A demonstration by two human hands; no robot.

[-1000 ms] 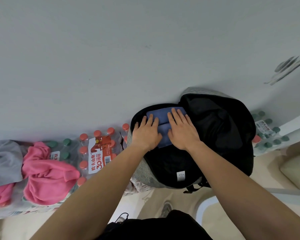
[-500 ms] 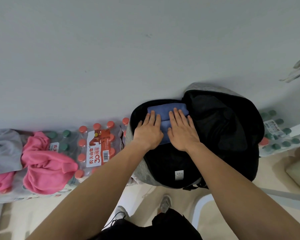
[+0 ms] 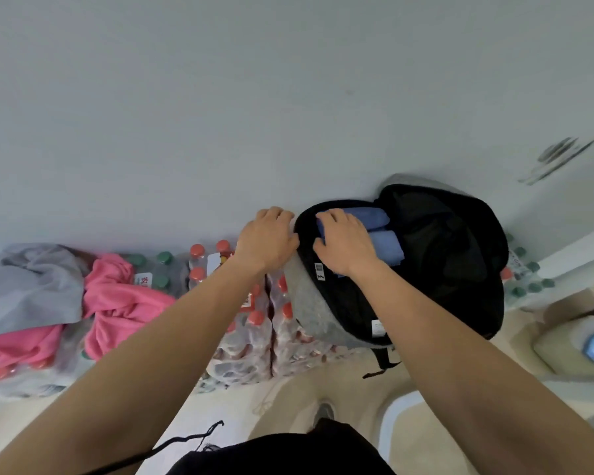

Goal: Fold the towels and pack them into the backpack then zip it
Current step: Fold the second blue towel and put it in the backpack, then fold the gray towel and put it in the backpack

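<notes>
Towels [image 3: 379, 217], blue and folded, lie inside the open backpack [image 3: 323, 303]; soft and light, they should squash down under a flat palm. My right hand [image 3: 347, 245] holds them, fingers curled over their left end. My left hand [image 3: 268, 238] sits at the rim, and I cannot tell whether it grips.

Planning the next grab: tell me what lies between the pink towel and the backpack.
In the head view, shrink-wrapped packs of capped water bottles fill that stretch, from the pink towel to the backpack.

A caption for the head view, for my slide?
Right hand grips blue towel inside open backpack; left hand at its rim.
</notes>
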